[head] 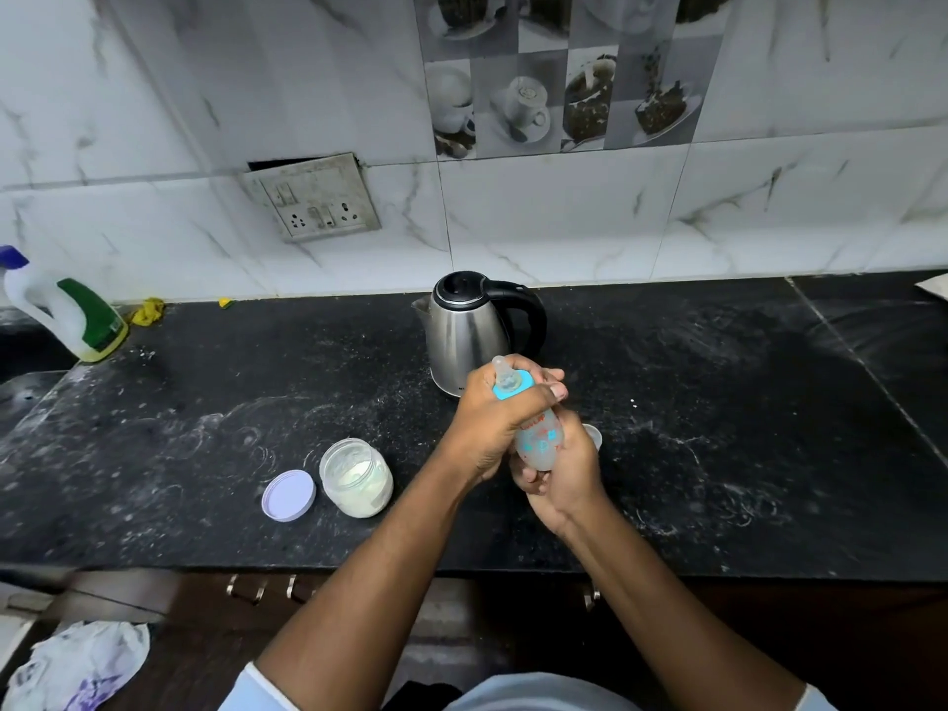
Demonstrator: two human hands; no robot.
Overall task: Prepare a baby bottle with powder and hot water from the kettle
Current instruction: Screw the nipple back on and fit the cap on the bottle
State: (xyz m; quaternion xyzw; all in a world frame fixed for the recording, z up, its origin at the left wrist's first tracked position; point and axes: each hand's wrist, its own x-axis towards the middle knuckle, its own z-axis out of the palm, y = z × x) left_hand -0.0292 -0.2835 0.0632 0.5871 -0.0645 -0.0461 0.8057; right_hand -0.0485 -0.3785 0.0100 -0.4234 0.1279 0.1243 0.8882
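My left hand (pixel 490 425) curls round the blue collar (pixel 505 393), my right hand (pixel 564 477) grips the tilted baby bottle (pixel 539 439); a slipped twist could knock the kettle (pixel 461 325) at twelve o'clock.

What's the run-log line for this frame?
left hand: grips blue collar | right hand: holds baby bottle | jar: open, lid beside | kettle: upright behind

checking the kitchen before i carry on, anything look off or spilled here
The socket plate on the wall hangs crooked, a dark gap above it. White powdery smears streak the black counter near the open powder jar.
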